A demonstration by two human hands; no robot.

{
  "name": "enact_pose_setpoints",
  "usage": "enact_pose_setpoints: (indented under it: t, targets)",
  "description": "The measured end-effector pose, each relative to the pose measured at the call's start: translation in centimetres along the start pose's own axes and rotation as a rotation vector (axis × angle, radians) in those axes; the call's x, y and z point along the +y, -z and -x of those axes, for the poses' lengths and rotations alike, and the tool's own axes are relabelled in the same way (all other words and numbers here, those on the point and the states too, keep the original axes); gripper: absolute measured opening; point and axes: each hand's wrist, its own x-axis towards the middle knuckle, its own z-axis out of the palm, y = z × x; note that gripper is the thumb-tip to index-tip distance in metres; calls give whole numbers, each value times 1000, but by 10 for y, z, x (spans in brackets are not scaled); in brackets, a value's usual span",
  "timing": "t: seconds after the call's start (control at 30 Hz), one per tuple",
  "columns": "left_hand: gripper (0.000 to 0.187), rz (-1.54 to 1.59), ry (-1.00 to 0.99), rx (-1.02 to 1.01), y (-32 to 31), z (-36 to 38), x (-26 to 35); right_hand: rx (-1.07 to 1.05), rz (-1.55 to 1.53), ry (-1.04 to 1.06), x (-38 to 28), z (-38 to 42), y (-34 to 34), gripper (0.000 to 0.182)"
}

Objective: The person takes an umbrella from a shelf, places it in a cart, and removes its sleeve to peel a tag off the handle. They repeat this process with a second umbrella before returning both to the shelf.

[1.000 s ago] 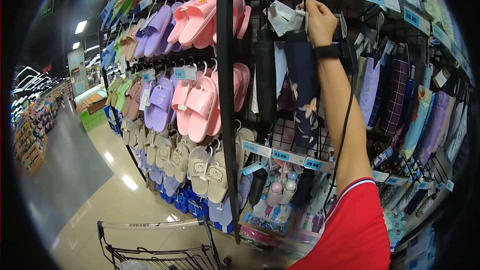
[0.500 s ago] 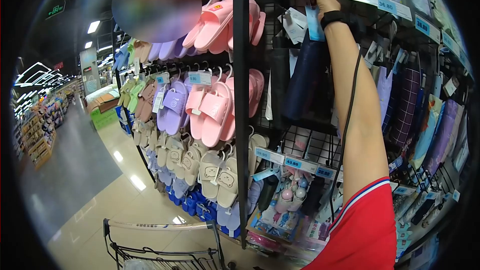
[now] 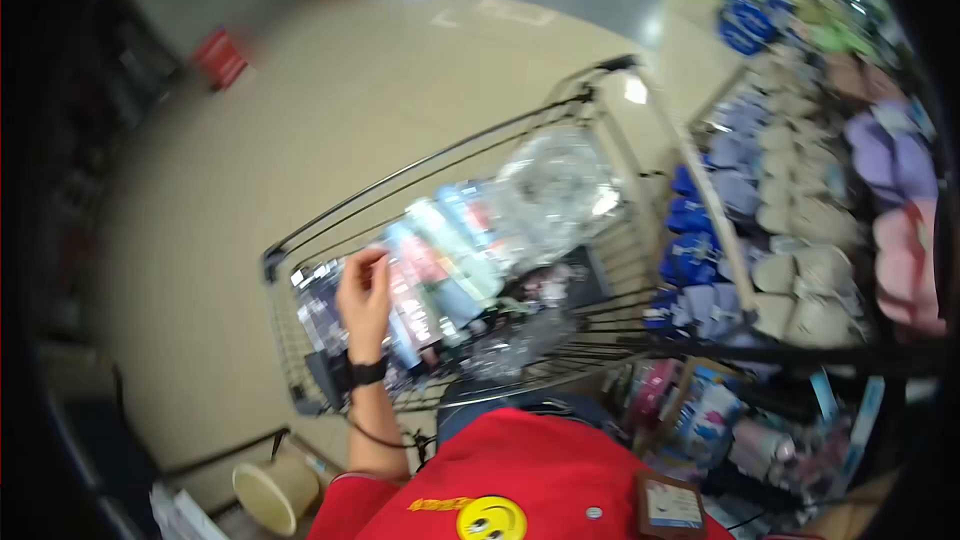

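My left hand (image 3: 364,292), with a black band on its wrist, is over the left part of a metal shopping cart (image 3: 430,155). Its fingers are curled toward the thumb, and blur hides anything between them. Beside it lie pastel wrapped packages (image 3: 455,255), with dark wrapped packages (image 3: 318,310) on its left. A clear plastic bag (image 3: 555,190) fills the cart's far right part. A strip of bare forearm shows at the lower right edge, but my right hand is not visible.
Slippers (image 3: 805,210) hang in rows on a rack at the right. Packaged goods (image 3: 700,415) are at the lower right. A cream bucket-like container (image 3: 270,495) is at the lower left, and a red object (image 3: 220,60) is on the floor at the upper left.
The view has swung from the rack down to the cart. My left hand has left the dark hanging item on the rack and is now over the cart.
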Motion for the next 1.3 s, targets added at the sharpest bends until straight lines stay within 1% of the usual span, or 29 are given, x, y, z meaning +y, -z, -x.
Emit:
enact_pose_setpoints:
  t: [0.03, 0.07, 0.13, 0.17, 0.2, 0.23, 0.27, 0.3, 0.33, 0.37, 0.4, 0.43, 0.5, 0.53, 0.57, 0.63, 0.67, 0.7, 0.73, 0.8, 0.83, 0.9, 0.93, 1.0, 1.03, 1.1, 1.17, 1.23, 1.3]
  targets:
    - [14, -65, 70, 13, 12, -3, -10, -20, -183, -268, -62, 27, -21, 21]
    - [17, -144, 100, 37, 26, -3, -20, -21, -217, -299, -81, 47, -29, 21]
    - [21, -244, 146, 47, 44, 2, -52, -225, -433, -96, -123, 88, -34, 16]
    - [26, -326, 197, 23, 53, 7, -59, -355, -193, 85, -166, 106, -31, 16]
    - [33, -564, 182, 63, 56, 16, -73, -402, -325, 47, -195, 127, -33, 17]
    - [41, -806, 170, 104, 59, 28, -85, -498, -677, 90, -200, 146, -36, 20]
    - [60, -909, 281, 178, 53, 39, -83, -620, -644, 29, -196, 184, -21, 27]
    - [82, -955, 401, 107, 54, 46, -95, -738, -609, -28, -195, 217, -8, 37]
    - [93, -952, 523, 90, 47, 51, -95, -827, -848, -158, -215, 223, -19, 29]
    - [104, -943, 642, 72, 40, 54, -94, -928, -965, -263, -234, 240, -30, 22]
    - [113, -993, 675, 62, 38, 56, -103, -1014, -1061, -466, -268, 247, -37, 20]
    - [113, -989, 682, 75, 40, 56, -106, -1045, -1078, -664, -289, 267, -40, 16]
    - [106, -801, 638, 171, 44, 54, -112, -1160, -1230, -792, -333, 278, -46, 14]
    - [100, -525, 450, 233, 52, 58, -134, -1236, -1244, -908, -356, 284, -42, 13]
    - [93, -265, 476, 198, 56, 59, -122, -1317, -1352, -970, -374, 296, -41, 11]
    - [89, -54, 381, 97, 50, 61, -76, -1608, -1436, -830, -404, 303, -38, 10]
    - [87, 6, 350, 10, 44, 67, -73, -1669, -1528, -895, -419, 315, -35, 12]
    - [83, 40, 247, -52, 35, 69, -55, -1679, -1633, -868, -429, 337, -34, 15]
    - [82, -7, 169, -120, 25, 72, -33, -1778, -1730, -1105, -441, 338, -34, 19]
    - [74, -37, 66, -211, 4, 79, -20, -1846, -1676, -1324, -458, 355, -39, 33]
    - [72, -171, -87, -233, -4, 80, -3, -1760, -1689, -1418, -463, 360, -42, 37]
    - [71, -225, -241, -365, -16, 78, 16, -1719, -1657, -1592, -461, 359, -48, 41]
    - [70, -228, -247, -418, -22, 79, 21, -1704, -1629, -1602, -455, 362, -50, 41]
    - [71, -260, -328, -475, -28, 78, 24, -1829, -1643, -1435, -443, 369, -50, 41]
    - [71, -304, -401, -510, -30, 77, 25, -1822, -1625, -1443, -438, 374, -49, 41]
    - [71, -289, -397, -553, -34, 78, 22, -1869, -1680, -1435, -427, 378, -46, 41]
    - [70, -274, -426, -592, -35, 78, 19, -1858, -1685, -1472, -420, 379, -46, 39]
    - [70, -270, -430, -617, -35, 79, 18, -1952, -1616, -1639, -415, 381, -45, 40]
    - [69, -316, -472, -633, -35, 78, 17, -1951, -1582, -1662, -414, 384, -42, 37]
